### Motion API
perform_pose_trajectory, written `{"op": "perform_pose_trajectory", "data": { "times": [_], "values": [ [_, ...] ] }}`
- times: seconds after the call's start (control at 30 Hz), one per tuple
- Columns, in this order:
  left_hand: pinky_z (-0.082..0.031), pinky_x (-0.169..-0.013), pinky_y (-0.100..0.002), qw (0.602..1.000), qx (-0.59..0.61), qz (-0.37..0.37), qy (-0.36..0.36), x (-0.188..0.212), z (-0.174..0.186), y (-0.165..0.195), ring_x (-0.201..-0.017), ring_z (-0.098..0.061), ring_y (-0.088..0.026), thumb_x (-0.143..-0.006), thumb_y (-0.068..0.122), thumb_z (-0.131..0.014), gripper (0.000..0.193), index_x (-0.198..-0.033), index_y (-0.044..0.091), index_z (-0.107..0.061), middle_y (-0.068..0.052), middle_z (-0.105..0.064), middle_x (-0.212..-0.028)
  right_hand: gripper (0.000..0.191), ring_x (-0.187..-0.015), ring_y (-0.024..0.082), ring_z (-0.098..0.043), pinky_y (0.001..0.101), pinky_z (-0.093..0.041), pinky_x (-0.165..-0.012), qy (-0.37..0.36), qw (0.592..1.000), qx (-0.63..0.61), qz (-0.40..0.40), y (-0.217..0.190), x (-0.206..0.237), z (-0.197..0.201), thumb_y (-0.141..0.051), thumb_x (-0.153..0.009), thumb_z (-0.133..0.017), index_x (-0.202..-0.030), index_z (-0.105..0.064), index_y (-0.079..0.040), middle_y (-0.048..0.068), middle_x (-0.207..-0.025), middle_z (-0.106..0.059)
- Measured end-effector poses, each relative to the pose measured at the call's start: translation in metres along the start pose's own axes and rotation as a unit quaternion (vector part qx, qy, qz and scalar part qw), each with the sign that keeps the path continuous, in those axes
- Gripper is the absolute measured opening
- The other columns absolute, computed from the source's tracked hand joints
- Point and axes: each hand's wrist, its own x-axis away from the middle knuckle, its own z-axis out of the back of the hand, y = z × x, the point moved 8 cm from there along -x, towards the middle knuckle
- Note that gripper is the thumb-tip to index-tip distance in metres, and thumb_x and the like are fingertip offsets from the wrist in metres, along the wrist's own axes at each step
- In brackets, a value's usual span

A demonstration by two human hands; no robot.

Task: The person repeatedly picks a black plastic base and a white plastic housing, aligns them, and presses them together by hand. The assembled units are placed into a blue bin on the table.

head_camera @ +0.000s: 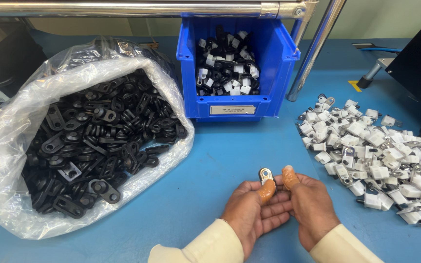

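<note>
My left hand (254,212) and my right hand (308,204) meet low in the middle of the head view, over the blue table. Both grip one small part (266,175), a silver metal ring tab with a dark piece behind it, held up between thumbs and fingers. Each thumb wears an orange finger cot. A heap of white plastic pieces with metal ring tabs (376,156) lies just right of my right hand. An open clear bag of black plastic parts (93,136) sits to the left.
A blue bin (237,104) with joined black-and-white parts stands at the back centre. A slanted metal pole (313,53) rises beside it, under a horizontal rail. A black device (417,63) occupies the far right.
</note>
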Motion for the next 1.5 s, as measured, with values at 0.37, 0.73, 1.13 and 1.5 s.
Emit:
{"op": "perform_pose_trajectory", "data": {
  "times": [0.37, 0.73, 1.13, 1.5],
  "values": [
    [-0.062, -0.099, -0.041, 0.998, -0.021, -0.016, 0.052, -0.006, 0.008, -0.007, -0.107, -0.074, -0.027, -0.098, 0.015, -0.052, 0.028, -0.125, 0.006, -0.052, -0.017, -0.071, -0.117, 0.028, -0.06, 0.022, -0.066, 0.0348, -0.052, -0.056, 0.081, 0.995, 0.035, 0.037, -0.005, 0.006, -0.006, -0.021, -0.099, -0.063, -0.097, -0.071, 0.007, 0.018, -0.079, -0.073],
    [-0.061, -0.094, -0.041, 1.0, -0.006, -0.024, -0.014, -0.002, 0.005, -0.004, -0.106, -0.074, -0.026, -0.101, 0.028, -0.055, 0.031, -0.12, 0.005, -0.051, -0.017, -0.071, -0.118, 0.033, -0.069, 0.02, -0.072, 0.0317, -0.057, -0.068, -0.028, 0.998, 0.049, -0.002, -0.01, 0.003, -0.006, -0.03, -0.096, -0.071, -0.1, -0.072, 0.003, 0.012, -0.084, -0.077],
    [-0.064, -0.077, -0.034, 0.985, -0.133, -0.044, 0.104, 0.004, 0.009, 0.006, -0.087, -0.076, -0.02, -0.096, 0.017, -0.063, 0.031, -0.123, 0.007, -0.051, -0.013, -0.073, -0.102, 0.035, -0.07, 0.023, -0.065, 0.0375, -0.055, -0.063, 0.017, 1.0, 0.012, -0.002, -0.005, -0.011, -0.006, -0.03, -0.103, -0.058, -0.094, -0.065, 0.003, 0.015, -0.085, -0.068],
    [-0.064, -0.064, -0.031, 0.981, -0.155, -0.054, 0.1, -0.004, 0.011, 0.008, -0.077, -0.077, -0.021, -0.094, 0.017, -0.069, 0.033, -0.12, 0.002, -0.055, -0.015, -0.073, -0.097, 0.026, -0.07, 0.021, -0.068, 0.0369, -0.057, -0.069, -0.034, 0.997, 0.065, 0.034, -0.012, -0.016, -0.004, -0.022, -0.097, -0.063, -0.091, -0.069, 0.002, 0.014, -0.083, -0.072]
  ]
}}
